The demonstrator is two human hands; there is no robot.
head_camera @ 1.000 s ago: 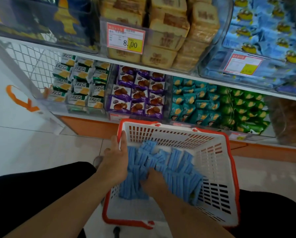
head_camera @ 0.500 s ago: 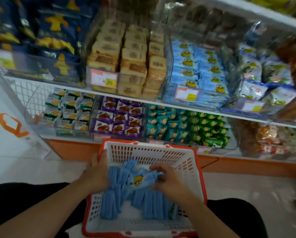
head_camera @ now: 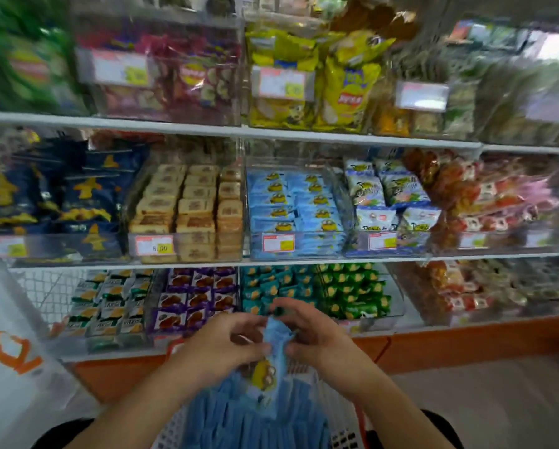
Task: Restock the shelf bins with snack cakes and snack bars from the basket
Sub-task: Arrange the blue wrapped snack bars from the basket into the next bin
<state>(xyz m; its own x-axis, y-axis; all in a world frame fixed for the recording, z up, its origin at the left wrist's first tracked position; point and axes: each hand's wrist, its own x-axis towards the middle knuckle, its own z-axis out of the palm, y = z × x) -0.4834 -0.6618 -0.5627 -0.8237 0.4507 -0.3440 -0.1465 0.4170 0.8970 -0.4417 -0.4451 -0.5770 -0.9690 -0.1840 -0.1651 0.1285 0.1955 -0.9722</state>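
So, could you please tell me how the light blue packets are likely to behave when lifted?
The light blue packets probably flex, as their wrappers look soft. Likely light: both hands lift a bunch. They may slip apart, being loose.

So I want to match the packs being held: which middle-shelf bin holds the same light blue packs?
The clear bin third from the left, right of the tan cakes: light blue packs with a yellow picture, like the held pack.

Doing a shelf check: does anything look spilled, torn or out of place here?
Nothing stands out. Both hands, left hand and right hand, hold light blue packets above the basket; the matching bin looks tidy, though the picture is blurred.
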